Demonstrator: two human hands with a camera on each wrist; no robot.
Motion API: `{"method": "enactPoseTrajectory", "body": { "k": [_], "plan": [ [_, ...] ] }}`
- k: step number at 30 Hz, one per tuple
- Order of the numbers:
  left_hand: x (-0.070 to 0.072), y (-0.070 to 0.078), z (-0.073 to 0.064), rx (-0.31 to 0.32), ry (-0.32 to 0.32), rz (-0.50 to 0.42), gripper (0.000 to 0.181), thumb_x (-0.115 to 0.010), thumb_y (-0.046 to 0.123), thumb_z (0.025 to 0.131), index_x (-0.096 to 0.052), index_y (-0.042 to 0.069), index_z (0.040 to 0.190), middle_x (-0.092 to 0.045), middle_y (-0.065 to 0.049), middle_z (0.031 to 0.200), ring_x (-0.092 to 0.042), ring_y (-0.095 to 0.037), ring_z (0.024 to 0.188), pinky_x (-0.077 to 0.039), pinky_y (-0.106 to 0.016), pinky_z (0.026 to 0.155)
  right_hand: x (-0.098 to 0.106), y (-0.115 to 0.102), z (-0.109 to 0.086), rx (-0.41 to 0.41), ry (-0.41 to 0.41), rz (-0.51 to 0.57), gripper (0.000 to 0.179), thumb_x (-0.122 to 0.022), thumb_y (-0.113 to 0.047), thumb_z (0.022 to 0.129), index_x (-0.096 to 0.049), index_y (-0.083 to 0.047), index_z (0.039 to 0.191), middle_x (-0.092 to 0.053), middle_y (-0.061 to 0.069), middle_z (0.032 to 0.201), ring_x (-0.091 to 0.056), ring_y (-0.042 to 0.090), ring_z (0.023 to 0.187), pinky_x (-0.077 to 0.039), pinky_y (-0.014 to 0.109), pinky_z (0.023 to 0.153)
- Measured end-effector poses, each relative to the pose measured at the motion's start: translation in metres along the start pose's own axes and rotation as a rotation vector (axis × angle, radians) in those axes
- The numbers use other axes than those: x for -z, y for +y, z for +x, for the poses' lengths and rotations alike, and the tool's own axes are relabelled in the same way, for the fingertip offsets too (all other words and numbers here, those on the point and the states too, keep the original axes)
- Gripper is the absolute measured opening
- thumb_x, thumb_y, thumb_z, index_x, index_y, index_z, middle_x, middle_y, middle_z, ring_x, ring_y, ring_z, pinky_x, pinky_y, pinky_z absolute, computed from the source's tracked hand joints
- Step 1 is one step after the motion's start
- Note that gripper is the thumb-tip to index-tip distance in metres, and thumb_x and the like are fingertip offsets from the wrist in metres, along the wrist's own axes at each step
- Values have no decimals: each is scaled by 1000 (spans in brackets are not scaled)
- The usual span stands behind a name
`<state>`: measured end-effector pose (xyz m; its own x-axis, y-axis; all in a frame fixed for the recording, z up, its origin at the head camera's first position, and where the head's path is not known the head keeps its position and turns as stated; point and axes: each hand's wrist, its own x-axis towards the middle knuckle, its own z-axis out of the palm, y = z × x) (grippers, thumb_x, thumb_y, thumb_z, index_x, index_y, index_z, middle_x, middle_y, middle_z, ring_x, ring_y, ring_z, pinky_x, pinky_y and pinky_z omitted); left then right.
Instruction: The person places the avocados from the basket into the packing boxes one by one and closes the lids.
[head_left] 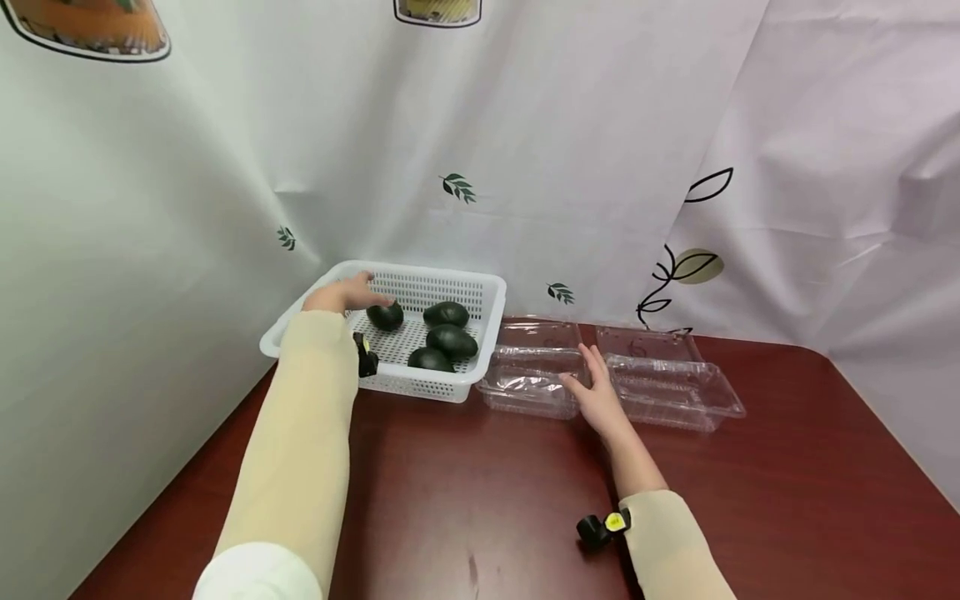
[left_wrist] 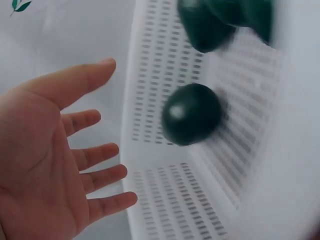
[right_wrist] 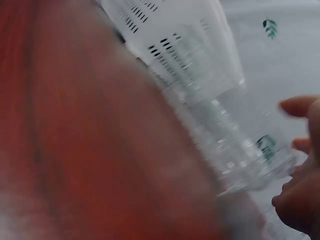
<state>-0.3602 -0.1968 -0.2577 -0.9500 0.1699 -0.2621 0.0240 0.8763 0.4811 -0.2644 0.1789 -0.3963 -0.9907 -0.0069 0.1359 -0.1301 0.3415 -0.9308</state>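
Note:
My left hand [head_left: 341,293] reaches over the left side of a white perforated plastic basket [head_left: 491,304], fingers spread and holding nothing. The nearest avocado [head_left: 386,318] lies on the basket floor, apart from the palm in the left wrist view. Several more dark green avocados [head_left: 452,342] sit together at the basket's right side. My right hand [head_left: 600,402] has its fingers extended between two clear plastic clamshell boxes, one on the left [head_left: 528,393] and one on the right [head_left: 663,404], both with lids raised. Whether it touches either box I cannot tell.
A reddish-brown wooden table [head_left: 465,500] bears the basket and boxes near its back edge. Behind hangs a white cloth [head_left: 585,167] printed with leaves. Another stretch of white cloth [head_left: 150,292] borders the table on the left.

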Motion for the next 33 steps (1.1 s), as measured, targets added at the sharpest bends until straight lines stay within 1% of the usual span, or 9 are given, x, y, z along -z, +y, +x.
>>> {"method": "enactPoseTrajectory", "body": {
  "k": [4,10,12,18,22,24,26,29,33],
  "plan": [
    [6,11,7,32,10,33,76,-49,36,94,-8,1,147,-12,-28,148,-20,-47,130,-26,-58,100,-3,10,-6,-63,34,145,65,-51,-19,94,-17,-9,149,3,13,154,1,32,139,-9,54,107],
    [6,19,26,79,-14,62,74,-50,38,93,-13,2,147,-14,-27,148,-22,-47,130,-27,-56,100,-4,18,-12,-105,103,324,63,-44,-8,94,-14,-9,149,-4,12,154,-4,29,140,-8,48,109],
    [5,17,30,91,-18,68,73,-50,36,94,-15,0,146,-16,-28,147,-23,-47,129,-27,-55,101,-4,20,-13,-110,130,361,62,-42,-5,93,-15,-7,149,-8,12,154,-6,27,140,-9,46,110],
    [-3,2,36,111,19,100,58,-52,33,92,-41,-8,132,-39,-29,133,-39,-43,120,-32,-52,98,-9,28,-10,-95,160,381,56,-43,1,91,-27,-3,144,-23,17,149,-18,29,137,-17,45,108],
    [-8,-8,45,125,-1,114,65,-50,33,93,-32,-12,136,-32,-31,138,-33,-45,125,-28,-52,101,-12,31,-6,-78,183,372,55,-44,3,88,-32,-3,142,-29,20,145,-24,30,134,-21,44,106],
    [-10,-11,49,134,-24,112,71,-48,35,94,-23,-13,140,-21,-33,142,-26,-47,128,-25,-54,103,-12,31,-3,-73,196,369,56,-44,5,87,-34,-2,141,-30,20,144,-26,30,133,-23,44,106],
    [-13,-13,54,144,-29,108,73,-48,36,94,-19,-10,142,-17,-32,144,-22,-47,130,-24,-54,103,-13,31,-1,-68,209,365,57,-44,7,85,-35,-2,141,-32,21,143,-29,31,132,-24,43,105],
    [-16,-16,62,165,-27,46,78,-49,37,93,-8,-5,146,-9,-30,147,-15,-48,131,-21,-55,104,-13,30,3,-65,227,355,58,-42,9,83,-37,-2,140,-33,20,143,-30,29,131,-25,42,103],
    [-21,-20,72,189,-24,-2,82,-49,38,93,-1,-1,147,-5,-30,148,-11,-49,132,-19,-56,104,-12,31,7,-67,235,339,60,-39,9,81,-37,-3,140,-33,19,143,-28,27,132,-23,41,104]
  ]
}}
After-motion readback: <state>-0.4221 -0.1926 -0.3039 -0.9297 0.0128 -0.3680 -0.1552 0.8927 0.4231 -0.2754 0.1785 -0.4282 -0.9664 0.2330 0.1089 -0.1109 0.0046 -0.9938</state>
